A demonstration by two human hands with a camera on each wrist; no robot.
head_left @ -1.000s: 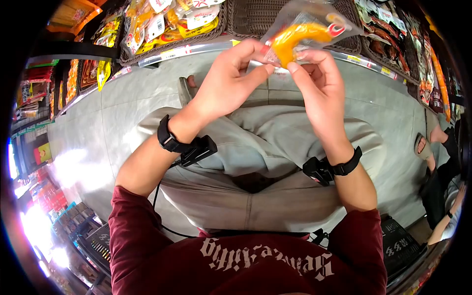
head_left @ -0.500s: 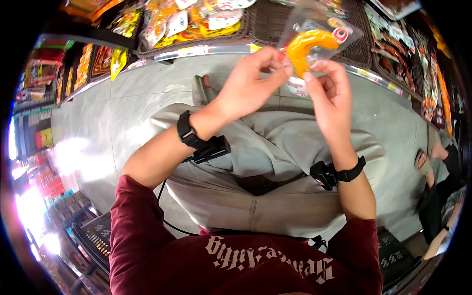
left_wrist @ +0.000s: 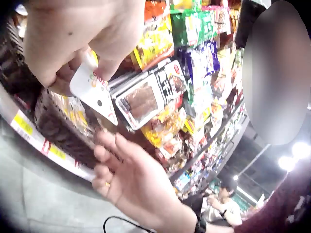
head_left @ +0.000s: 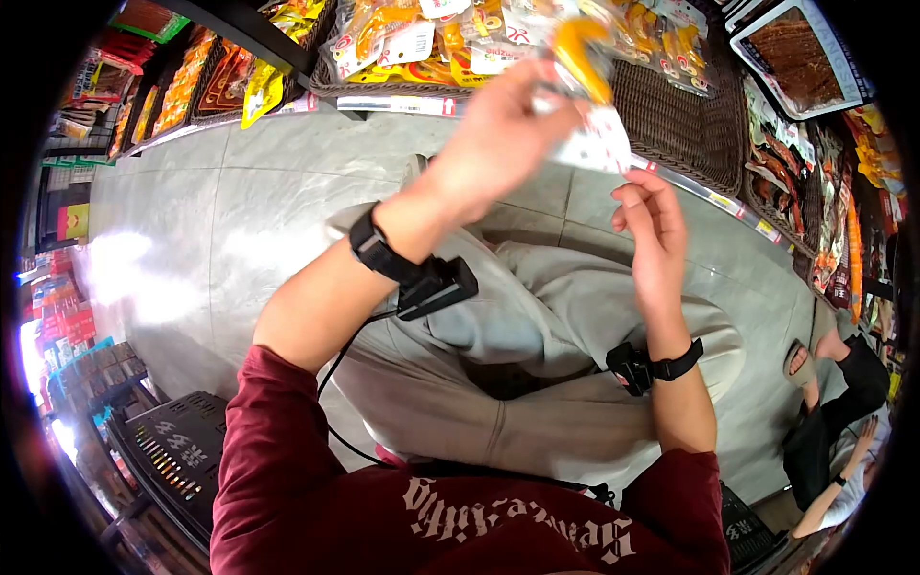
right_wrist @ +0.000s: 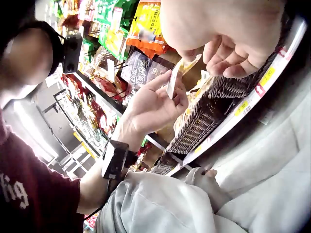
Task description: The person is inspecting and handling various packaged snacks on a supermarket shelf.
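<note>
My left hand point(head_left: 494, 139) pinches a clear plastic snack packet point(head_left: 583, 59) between thumb and fingers, over the front edge of the shelf. Inside the packet is a curved orange-yellow piece, blurred in the head view. A white label point(left_wrist: 92, 90) with red print faces the left wrist camera. My right hand point(head_left: 656, 230) is just to the right of the packet's lower corner, holding nothing. Its fingers are loosely bent in the left wrist view, fingertips close to the label's lower tip. From the right wrist view, the packet appears edge-on in the left hand.
Behind the packet stands a brown woven basket point(head_left: 671, 120), with similar packets point(head_left: 661, 43) toward its back. More orange packets point(head_left: 393, 38) fill the basket to its left. Price tags line the shelf edge point(head_left: 402, 105). Another person's sandalled foot point(head_left: 797, 359) is at the far right.
My right hand has let go of the packet and come down slightly, away from it. The left hand keeps the packet and has turned it. The head view has shifted, showing more of the shelf.
</note>
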